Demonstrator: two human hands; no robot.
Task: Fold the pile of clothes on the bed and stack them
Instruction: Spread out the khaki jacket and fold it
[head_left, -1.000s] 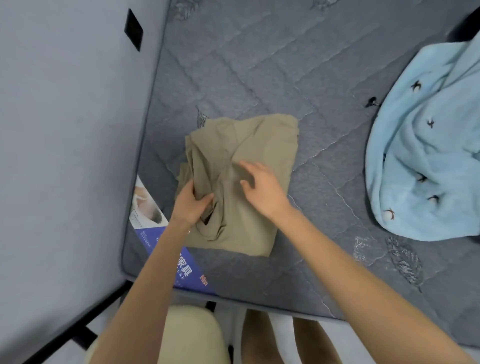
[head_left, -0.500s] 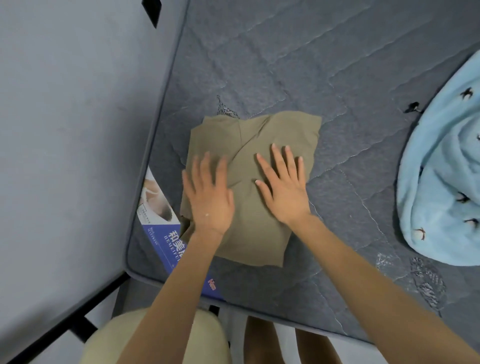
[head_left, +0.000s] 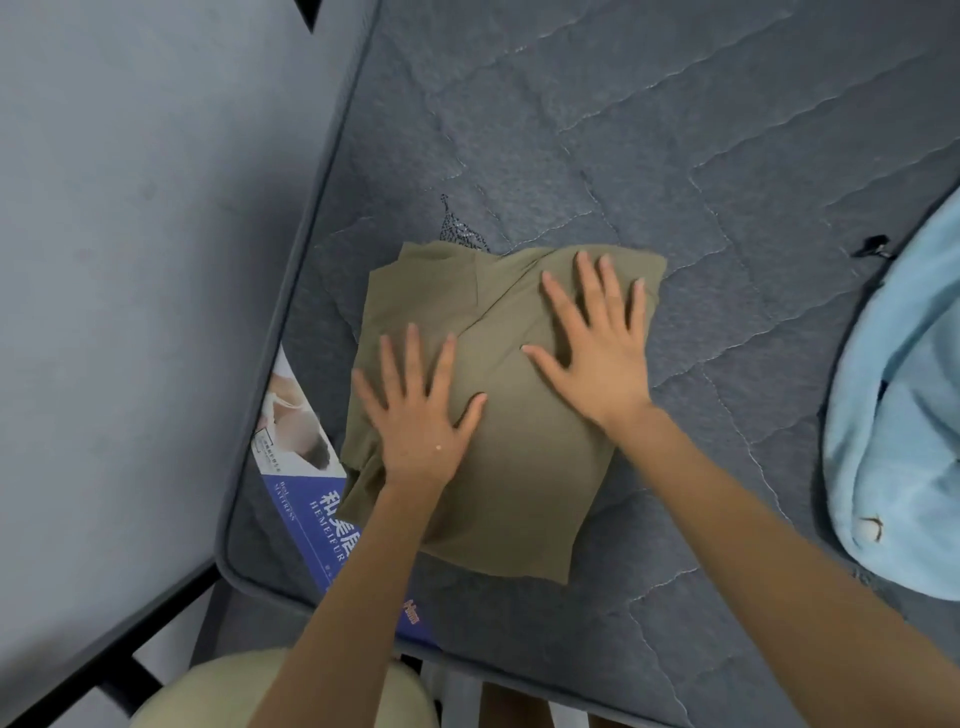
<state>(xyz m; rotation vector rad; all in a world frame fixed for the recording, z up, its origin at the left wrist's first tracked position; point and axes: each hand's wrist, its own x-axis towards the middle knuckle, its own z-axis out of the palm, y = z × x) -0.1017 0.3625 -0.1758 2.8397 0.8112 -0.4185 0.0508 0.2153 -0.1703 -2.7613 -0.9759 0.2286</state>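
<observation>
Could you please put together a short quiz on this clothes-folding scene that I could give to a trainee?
1. True or false: the left hand pinches a bunched fold of the olive-green garment.
2. Where is the light blue fleece? A: on top of the olive-green garment. B: on the mattress, to the right of the garment and apart from it. C: on the floor.
3. Which hand lies nearer the garment's far edge?
Key: 1 false, it lies flat on the garment with fingers spread; 2 B; 3 the right hand.
</observation>
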